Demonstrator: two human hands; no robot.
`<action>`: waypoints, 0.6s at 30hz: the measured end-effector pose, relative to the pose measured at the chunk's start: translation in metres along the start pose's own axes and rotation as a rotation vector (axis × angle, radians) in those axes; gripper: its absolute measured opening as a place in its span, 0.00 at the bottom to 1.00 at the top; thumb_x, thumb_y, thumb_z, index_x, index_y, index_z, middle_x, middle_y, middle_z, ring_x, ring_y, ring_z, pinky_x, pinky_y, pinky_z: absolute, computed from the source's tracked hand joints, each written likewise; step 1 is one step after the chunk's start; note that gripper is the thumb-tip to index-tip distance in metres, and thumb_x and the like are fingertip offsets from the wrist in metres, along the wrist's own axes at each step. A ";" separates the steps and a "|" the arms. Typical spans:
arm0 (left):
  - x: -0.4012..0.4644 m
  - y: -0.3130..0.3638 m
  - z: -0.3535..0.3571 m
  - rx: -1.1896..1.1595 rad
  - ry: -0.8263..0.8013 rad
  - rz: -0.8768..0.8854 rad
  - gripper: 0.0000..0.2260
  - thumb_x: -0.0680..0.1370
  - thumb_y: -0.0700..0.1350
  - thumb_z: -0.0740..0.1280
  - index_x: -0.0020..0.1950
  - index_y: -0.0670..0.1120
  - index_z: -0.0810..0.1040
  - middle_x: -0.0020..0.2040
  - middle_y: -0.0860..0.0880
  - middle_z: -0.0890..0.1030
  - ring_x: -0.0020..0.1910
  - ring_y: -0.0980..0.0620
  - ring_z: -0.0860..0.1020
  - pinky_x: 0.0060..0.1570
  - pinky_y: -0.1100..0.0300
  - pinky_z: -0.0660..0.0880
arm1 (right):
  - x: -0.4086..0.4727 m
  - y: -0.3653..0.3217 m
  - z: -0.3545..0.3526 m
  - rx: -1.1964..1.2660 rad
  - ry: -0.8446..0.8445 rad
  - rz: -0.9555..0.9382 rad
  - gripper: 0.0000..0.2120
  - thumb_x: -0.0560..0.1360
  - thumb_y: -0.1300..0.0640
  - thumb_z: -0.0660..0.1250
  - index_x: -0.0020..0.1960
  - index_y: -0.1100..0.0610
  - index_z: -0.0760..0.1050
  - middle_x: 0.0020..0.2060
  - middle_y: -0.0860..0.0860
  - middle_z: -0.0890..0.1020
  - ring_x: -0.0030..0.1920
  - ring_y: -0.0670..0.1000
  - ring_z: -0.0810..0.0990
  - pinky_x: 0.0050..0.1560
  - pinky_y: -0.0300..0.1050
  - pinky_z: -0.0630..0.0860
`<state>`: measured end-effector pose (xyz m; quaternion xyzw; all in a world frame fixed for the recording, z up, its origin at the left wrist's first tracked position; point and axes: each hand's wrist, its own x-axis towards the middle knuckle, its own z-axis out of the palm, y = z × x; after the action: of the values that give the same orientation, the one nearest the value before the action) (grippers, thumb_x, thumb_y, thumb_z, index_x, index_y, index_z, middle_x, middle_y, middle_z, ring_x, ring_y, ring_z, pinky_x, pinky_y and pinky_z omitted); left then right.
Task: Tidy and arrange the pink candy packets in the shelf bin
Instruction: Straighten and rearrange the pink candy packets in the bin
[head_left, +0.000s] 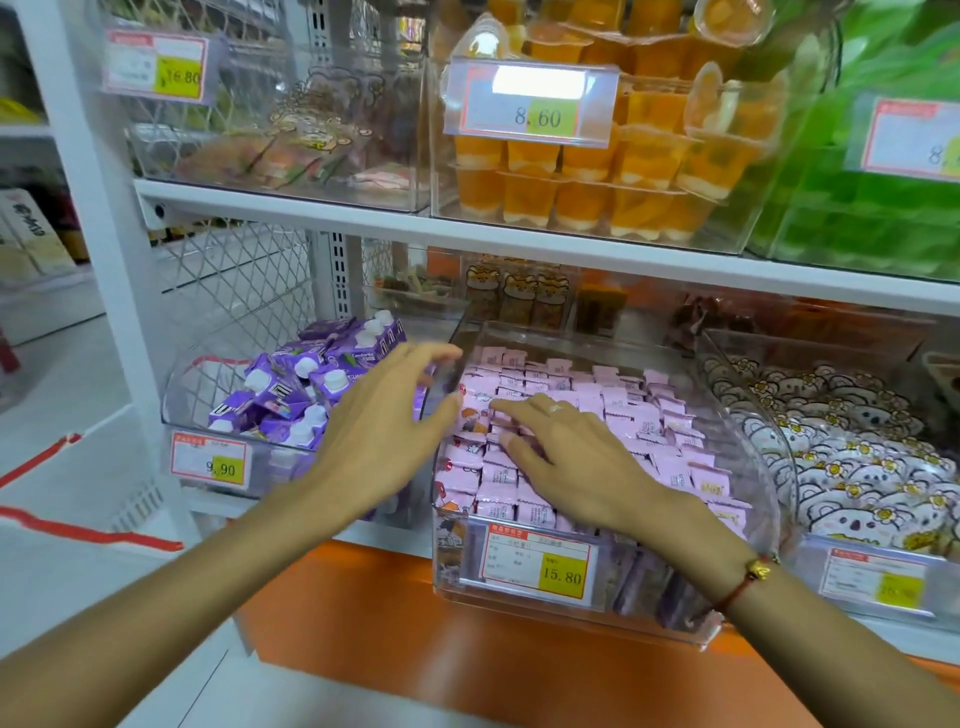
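Right hand (576, 462) lies flat on pink packets (639, 415); left hand (384, 421) hovers, spread.

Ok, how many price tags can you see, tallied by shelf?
Upper shelf: 3 (16.80 tag, 8.60 tag, cut-off tag)
Lower shelf: 3 (9.90 tag, 15.80 tag, blurred tag)
Total: 6

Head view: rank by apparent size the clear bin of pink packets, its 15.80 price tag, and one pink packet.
1. Clear plastic bin of pink candy packets
2. White-and-yellow 15.80 price tag
3. Single pink candy packet
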<state>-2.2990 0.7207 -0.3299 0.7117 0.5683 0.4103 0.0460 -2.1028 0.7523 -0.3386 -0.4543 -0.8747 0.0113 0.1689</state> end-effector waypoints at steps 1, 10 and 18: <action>-0.009 0.000 0.001 -0.070 0.020 -0.052 0.16 0.77 0.52 0.65 0.64 0.58 0.70 0.60 0.61 0.76 0.54 0.61 0.75 0.48 0.56 0.74 | 0.003 0.001 -0.001 0.037 0.016 0.022 0.20 0.81 0.47 0.54 0.72 0.49 0.60 0.63 0.51 0.73 0.59 0.55 0.74 0.54 0.48 0.69; -0.016 -0.003 0.008 -0.225 -0.066 -0.221 0.14 0.76 0.52 0.67 0.61 0.60 0.74 0.52 0.63 0.80 0.48 0.63 0.78 0.49 0.52 0.76 | 0.014 0.009 -0.003 0.172 0.041 0.063 0.14 0.77 0.42 0.60 0.59 0.46 0.71 0.54 0.43 0.76 0.53 0.44 0.75 0.50 0.45 0.73; -0.011 -0.005 0.011 -0.263 -0.070 -0.257 0.12 0.75 0.49 0.68 0.57 0.60 0.75 0.51 0.64 0.79 0.42 0.67 0.77 0.45 0.57 0.76 | 0.027 0.006 0.006 0.014 -0.137 -0.062 0.18 0.80 0.44 0.53 0.67 0.45 0.71 0.53 0.45 0.72 0.49 0.46 0.66 0.49 0.43 0.64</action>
<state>-2.2959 0.7175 -0.3463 0.6350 0.5940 0.4469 0.2103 -2.1145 0.7780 -0.3371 -0.4239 -0.8977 0.0431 0.1117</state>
